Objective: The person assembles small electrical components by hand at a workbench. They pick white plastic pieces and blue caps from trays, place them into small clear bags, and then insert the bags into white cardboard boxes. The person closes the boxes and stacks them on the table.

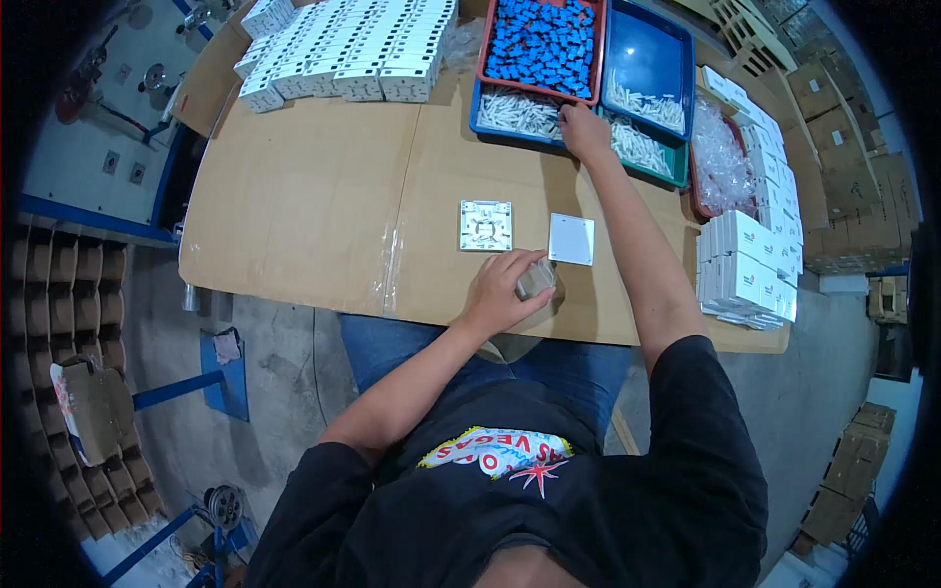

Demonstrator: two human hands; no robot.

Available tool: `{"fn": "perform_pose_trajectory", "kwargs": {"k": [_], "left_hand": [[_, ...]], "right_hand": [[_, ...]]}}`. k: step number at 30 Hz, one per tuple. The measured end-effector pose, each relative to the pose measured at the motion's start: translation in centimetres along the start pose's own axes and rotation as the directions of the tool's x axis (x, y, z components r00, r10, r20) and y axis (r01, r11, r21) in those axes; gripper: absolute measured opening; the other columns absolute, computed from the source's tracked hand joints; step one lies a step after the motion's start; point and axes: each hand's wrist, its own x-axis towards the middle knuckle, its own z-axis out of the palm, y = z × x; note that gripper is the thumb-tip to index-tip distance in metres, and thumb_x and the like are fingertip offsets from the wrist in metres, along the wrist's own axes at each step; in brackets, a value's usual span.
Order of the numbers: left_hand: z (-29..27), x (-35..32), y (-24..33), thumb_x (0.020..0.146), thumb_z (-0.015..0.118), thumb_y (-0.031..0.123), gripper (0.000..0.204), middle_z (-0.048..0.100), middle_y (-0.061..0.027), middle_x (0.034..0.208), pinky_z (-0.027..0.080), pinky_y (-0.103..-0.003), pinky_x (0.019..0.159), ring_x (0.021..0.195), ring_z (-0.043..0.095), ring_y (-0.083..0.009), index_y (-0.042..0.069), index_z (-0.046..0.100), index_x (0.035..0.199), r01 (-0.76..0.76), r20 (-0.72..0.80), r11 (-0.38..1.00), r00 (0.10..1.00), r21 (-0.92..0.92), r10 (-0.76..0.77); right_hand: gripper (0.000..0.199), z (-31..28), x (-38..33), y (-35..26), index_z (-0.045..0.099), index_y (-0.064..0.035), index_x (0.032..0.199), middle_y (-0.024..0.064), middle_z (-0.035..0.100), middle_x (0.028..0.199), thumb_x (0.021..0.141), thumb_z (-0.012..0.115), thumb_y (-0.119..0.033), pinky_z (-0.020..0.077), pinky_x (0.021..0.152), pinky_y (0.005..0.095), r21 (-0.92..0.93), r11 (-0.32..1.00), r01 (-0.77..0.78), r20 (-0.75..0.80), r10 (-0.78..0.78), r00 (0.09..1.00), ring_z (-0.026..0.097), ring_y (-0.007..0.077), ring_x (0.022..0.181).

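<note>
My left hand (498, 294) is closed around a small, see-through plastic bag (536, 278) near the front edge of the table; what is inside it is hard to make out. Just beyond lie a square white plate with fittings at its centre (486, 226) and, to its right, a plain white square cover (571, 239). My right arm stretches forward, and my right hand (586, 133) dips to the corner where the trays meet. Its fingers are curled down beside the white plastic pieces (520, 112) in the blue tray; whatever they pinch is hidden.
A red tray (482, 61) of blue pieces sits behind, beside another blue tray (647, 49) and a green tray (676, 167) with white pieces. Stacked white boxes (343, 59) stand far left. More white boxes (750, 260) and clear bags (723, 167) line the right.
</note>
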Motion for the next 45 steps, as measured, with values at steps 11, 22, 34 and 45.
{"fn": "perform_pose_trajectory", "kwargs": {"k": [11,22,34,45], "left_hand": [[0.2,0.1,-0.1,0.081,0.083,0.028,0.059,0.07,-0.0111,0.117,0.051,-0.042,0.095,0.108,0.067,-0.0292,0.006,0.066,0.133,0.046,-0.007,0.998,0.999,-0.05,-0.047],[0.2,0.1,-0.3,0.082,0.083,0.025,0.056,0.069,-0.0123,0.115,0.052,-0.041,0.094,0.107,0.067,-0.0304,0.006,0.067,0.132,0.087,0.014,0.991,0.996,-0.098,-0.086],[0.2,0.0,-0.4,0.082,0.082,0.021,0.057,0.068,-0.0125,0.121,0.052,-0.041,0.095,0.108,0.067,-0.0291,0.006,0.065,0.135,0.049,-0.01,0.989,0.999,-0.139,-0.051],[0.1,-0.2,-0.5,0.08,0.082,0.019,0.057,0.069,-0.0128,0.121,0.052,-0.041,0.096,0.11,0.066,-0.031,0.006,0.066,0.134,0.034,-0.005,0.989,0.999,-0.146,-0.035]], "right_hand": [[0.022,-2.7,-5.1,1.3,0.075,-0.0078,0.103,0.0168,0.076,0.097,0.091,0.073,-0.027,0.0563,0.079,0.0443,0.489,0.872,-0.021,-0.068,0.062,0.996,0.074,0.0329,0.09],[0.012,-11.2,-25.0,-4.5,0.076,-0.0026,0.101,-0.006,0.062,0.073,0.095,0.076,-0.013,0.0378,0.056,0.0234,0.81,0.452,-0.374,0.377,0.086,0.922,0.047,0.002,0.063],[0.023,-10.7,-25.1,-5.8,0.076,-0.0008,0.109,0.0063,0.074,0.088,0.102,0.068,-0.021,0.0472,0.07,0.0286,0.792,0.508,-0.338,0.384,0.015,0.923,0.059,0.012,0.077],[0.032,-10.1,-26.1,-7.2,0.076,0.0018,0.11,0.0133,0.068,0.11,0.107,0.063,-0.027,0.0532,0.088,0.0347,0.794,0.554,-0.25,0.358,-0.095,0.929,0.067,0.0234,0.099]]}}
